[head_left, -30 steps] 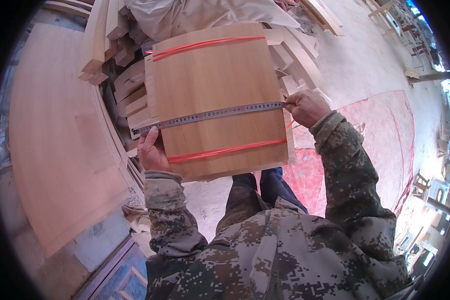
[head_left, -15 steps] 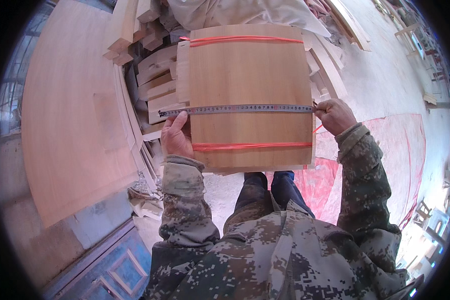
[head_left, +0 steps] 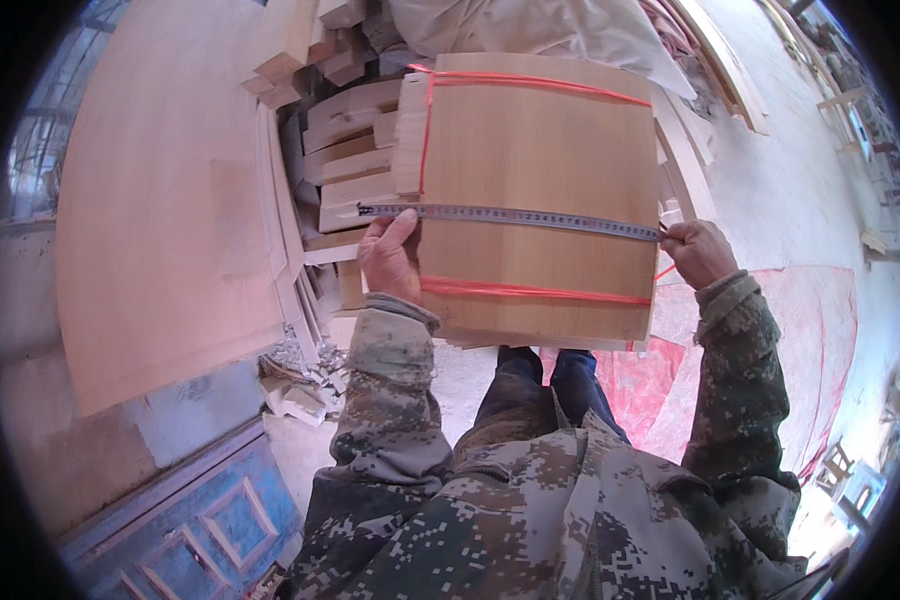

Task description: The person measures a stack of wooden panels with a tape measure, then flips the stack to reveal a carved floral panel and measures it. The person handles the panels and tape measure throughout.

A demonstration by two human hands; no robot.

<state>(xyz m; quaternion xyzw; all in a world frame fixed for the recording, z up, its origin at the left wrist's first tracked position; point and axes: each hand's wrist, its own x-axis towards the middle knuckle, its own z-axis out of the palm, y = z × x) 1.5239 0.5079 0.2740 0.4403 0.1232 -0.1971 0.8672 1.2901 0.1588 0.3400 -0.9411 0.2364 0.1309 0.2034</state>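
Observation:
A metal tape measure (head_left: 530, 219) stretches across a smooth wooden panel (head_left: 540, 150), which lies on top of a bundle bound with red cord (head_left: 540, 289). At the panel's left edge my left hand (head_left: 392, 262) pinches the tape between thumb and fingers. The tape's hooked end sticks out past that hand. My right hand (head_left: 701, 251) is closed on the other end of the tape beside the right edge. Whatever lies inside the right fist is hidden.
Stacked wood pieces (head_left: 355, 160) stand left of the bundle. A large wooden sheet (head_left: 170, 220) leans further left, above a blue panelled door (head_left: 215, 520). Pale cloth (head_left: 540, 35) drapes behind the bundle. Red sheeting (head_left: 770, 350) covers floor at the right.
The view has shifted, so the panel and both hands appear further right. The tape now slants slightly down toward the right. Both hands keep their hold.

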